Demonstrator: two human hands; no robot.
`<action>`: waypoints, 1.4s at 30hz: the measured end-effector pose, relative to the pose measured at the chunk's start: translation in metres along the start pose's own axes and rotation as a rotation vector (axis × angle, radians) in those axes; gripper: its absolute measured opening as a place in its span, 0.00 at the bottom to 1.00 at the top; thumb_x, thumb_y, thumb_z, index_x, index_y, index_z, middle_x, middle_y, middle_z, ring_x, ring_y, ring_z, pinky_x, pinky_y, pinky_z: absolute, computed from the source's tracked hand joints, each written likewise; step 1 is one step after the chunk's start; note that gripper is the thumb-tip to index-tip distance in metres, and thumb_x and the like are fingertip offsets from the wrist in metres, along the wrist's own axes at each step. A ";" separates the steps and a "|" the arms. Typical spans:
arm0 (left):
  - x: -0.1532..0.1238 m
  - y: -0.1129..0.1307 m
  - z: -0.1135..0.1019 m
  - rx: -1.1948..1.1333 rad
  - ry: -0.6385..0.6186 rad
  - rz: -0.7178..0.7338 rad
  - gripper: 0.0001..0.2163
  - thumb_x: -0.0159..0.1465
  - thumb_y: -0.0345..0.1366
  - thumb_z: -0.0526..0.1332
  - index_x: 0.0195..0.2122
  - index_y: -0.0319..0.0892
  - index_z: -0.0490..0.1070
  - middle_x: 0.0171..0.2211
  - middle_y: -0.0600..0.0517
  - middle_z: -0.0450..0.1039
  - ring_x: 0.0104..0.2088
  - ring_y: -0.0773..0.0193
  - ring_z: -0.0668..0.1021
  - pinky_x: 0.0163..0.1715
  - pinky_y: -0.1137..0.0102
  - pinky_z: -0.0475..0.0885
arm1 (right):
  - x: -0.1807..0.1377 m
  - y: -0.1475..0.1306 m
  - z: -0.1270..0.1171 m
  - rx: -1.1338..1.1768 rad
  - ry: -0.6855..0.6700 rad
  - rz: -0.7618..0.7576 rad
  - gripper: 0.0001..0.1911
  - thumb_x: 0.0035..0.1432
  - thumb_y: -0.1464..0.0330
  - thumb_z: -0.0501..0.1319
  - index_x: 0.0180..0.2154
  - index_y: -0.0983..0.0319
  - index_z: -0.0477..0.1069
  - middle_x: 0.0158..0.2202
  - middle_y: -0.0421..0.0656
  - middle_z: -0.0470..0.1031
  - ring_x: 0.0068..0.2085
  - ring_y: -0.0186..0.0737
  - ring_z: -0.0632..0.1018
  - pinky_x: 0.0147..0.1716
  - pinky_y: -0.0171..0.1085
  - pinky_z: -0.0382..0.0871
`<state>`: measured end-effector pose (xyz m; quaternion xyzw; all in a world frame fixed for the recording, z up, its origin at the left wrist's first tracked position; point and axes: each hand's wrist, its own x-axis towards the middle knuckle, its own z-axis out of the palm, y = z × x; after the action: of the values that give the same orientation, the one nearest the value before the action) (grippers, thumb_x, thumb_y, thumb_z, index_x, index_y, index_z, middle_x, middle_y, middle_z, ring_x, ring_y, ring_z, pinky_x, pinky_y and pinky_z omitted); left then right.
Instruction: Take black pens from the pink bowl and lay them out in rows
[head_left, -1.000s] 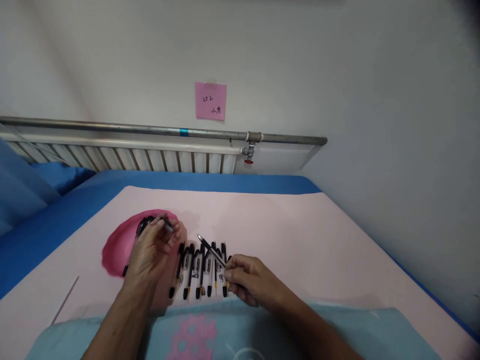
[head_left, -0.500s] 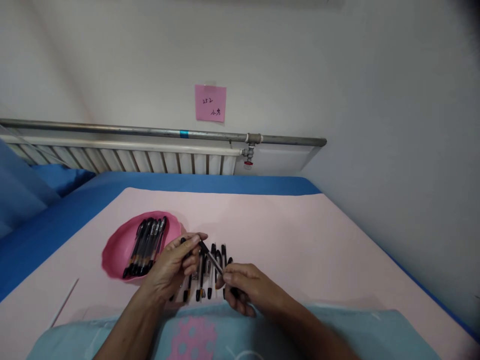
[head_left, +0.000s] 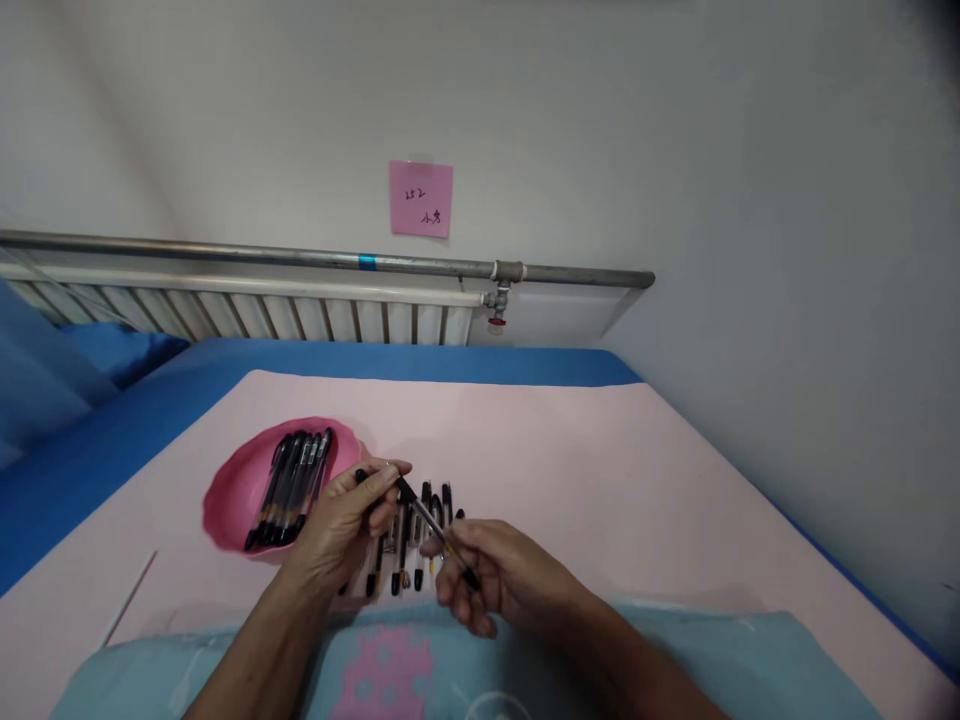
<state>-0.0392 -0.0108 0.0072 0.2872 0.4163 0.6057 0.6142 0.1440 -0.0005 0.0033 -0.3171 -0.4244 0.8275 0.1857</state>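
My left hand (head_left: 343, 520) pinches the front end of a clear-barrelled pen (head_left: 427, 517) with a black grip. A small black piece (head_left: 361, 475), perhaps a cap, also pokes out between that hand's thumb and fingers. Lower down, my right hand (head_left: 502, 572) grips the same pen near its black rear end, so the pen slants between both hands. Beneath them several loose pens (head_left: 400, 550) lie on the pink surface, partly covered by my fingers. Left of my left hand, a pink scalloped bowl (head_left: 219, 500) holds a row of black-capped pens (head_left: 292, 490).
A thin white stick (head_left: 129, 598) lies at the left on the pink tabletop (head_left: 555, 470). Blue cloth with a pink patch (head_left: 386, 670) covers the near edge. Behind the table are a radiator (head_left: 337, 318), a metal pipe (head_left: 285, 257) and a pink note (head_left: 421, 198) on the wall.
My right hand's fingers have loosened and shifted on the pen, so its black rear end now shows. The left hand keeps its pinch. The view has tilted slightly.
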 end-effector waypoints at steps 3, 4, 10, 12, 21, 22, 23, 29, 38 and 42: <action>-0.001 0.000 0.001 0.008 -0.007 0.002 0.10 0.53 0.36 0.65 0.33 0.35 0.74 0.15 0.59 0.60 0.14 0.79 0.59 0.14 0.79 0.50 | 0.000 0.000 0.000 -0.021 0.049 -0.026 0.12 0.50 0.61 0.59 0.30 0.65 0.67 0.18 0.37 0.67 0.15 0.26 0.65 0.12 0.27 0.52; -0.001 0.000 0.001 0.008 -0.005 0.005 0.10 0.53 0.36 0.65 0.33 0.35 0.74 0.15 0.59 0.60 0.14 0.79 0.59 0.14 0.79 0.50 | 0.000 0.000 0.000 -0.051 0.100 -0.069 0.11 0.49 0.63 0.60 0.28 0.65 0.66 0.17 0.35 0.66 0.15 0.25 0.65 0.12 0.26 0.51; -0.003 -0.001 0.002 0.003 -0.033 -0.011 0.10 0.53 0.37 0.65 0.33 0.36 0.74 0.14 0.59 0.58 0.15 0.78 0.60 0.15 0.79 0.51 | 0.000 0.002 0.003 -0.033 0.104 -0.097 0.14 0.50 0.58 0.60 0.32 0.64 0.65 0.24 0.40 0.72 0.18 0.29 0.69 0.14 0.28 0.57; -0.004 -0.002 0.003 0.004 -0.036 -0.023 0.09 0.53 0.36 0.65 0.33 0.36 0.74 0.15 0.59 0.58 0.15 0.78 0.59 0.15 0.79 0.51 | 0.000 0.002 0.004 -0.004 0.010 -0.021 0.18 0.54 0.55 0.54 0.33 0.65 0.66 0.23 0.41 0.71 0.17 0.29 0.69 0.13 0.29 0.55; -0.003 -0.005 0.003 0.007 -0.036 -0.026 0.09 0.54 0.36 0.64 0.34 0.36 0.75 0.16 0.58 0.59 0.16 0.78 0.59 0.15 0.79 0.52 | 0.001 0.005 0.004 -0.251 0.270 -0.185 0.12 0.49 0.60 0.61 0.29 0.63 0.65 0.19 0.35 0.67 0.16 0.26 0.65 0.14 0.27 0.53; -0.003 -0.005 0.003 0.011 -0.044 -0.029 0.09 0.54 0.36 0.64 0.34 0.36 0.75 0.16 0.58 0.59 0.16 0.78 0.59 0.15 0.79 0.51 | 0.001 0.004 0.004 -0.180 0.202 -0.123 0.14 0.51 0.58 0.58 0.31 0.63 0.65 0.20 0.36 0.68 0.15 0.26 0.64 0.13 0.28 0.52; -0.003 -0.005 0.003 0.014 -0.053 -0.032 0.09 0.54 0.35 0.64 0.33 0.36 0.75 0.16 0.58 0.59 0.16 0.78 0.59 0.15 0.79 0.51 | 0.001 0.003 0.005 -0.107 0.136 -0.062 0.16 0.53 0.56 0.55 0.32 0.63 0.65 0.21 0.37 0.69 0.14 0.26 0.64 0.12 0.28 0.51; -0.001 -0.007 0.004 0.030 -0.048 -0.040 0.09 0.54 0.35 0.64 0.34 0.36 0.75 0.15 0.58 0.58 0.16 0.78 0.59 0.15 0.79 0.50 | 0.000 0.004 0.004 -0.190 0.226 -0.174 0.12 0.51 0.60 0.58 0.27 0.63 0.65 0.18 0.35 0.64 0.16 0.25 0.62 0.13 0.27 0.51; -0.003 -0.008 0.009 0.042 -0.045 -0.044 0.09 0.53 0.36 0.65 0.33 0.36 0.75 0.15 0.59 0.59 0.16 0.79 0.59 0.15 0.80 0.51 | 0.001 0.001 0.005 -0.014 0.080 -0.018 0.18 0.53 0.55 0.54 0.31 0.64 0.66 0.22 0.39 0.68 0.16 0.27 0.64 0.12 0.28 0.51; -0.002 -0.006 0.007 0.033 -0.005 -0.033 0.10 0.52 0.36 0.66 0.32 0.36 0.74 0.16 0.58 0.60 0.15 0.79 0.59 0.14 0.80 0.52 | 0.002 0.002 0.004 -0.146 0.204 -0.140 0.11 0.49 0.61 0.59 0.27 0.63 0.65 0.19 0.35 0.65 0.16 0.25 0.62 0.14 0.28 0.52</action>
<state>-0.0296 -0.0122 0.0058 0.2920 0.4291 0.5880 0.6204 0.1397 -0.0035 0.0027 -0.3818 -0.4836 0.7429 0.2616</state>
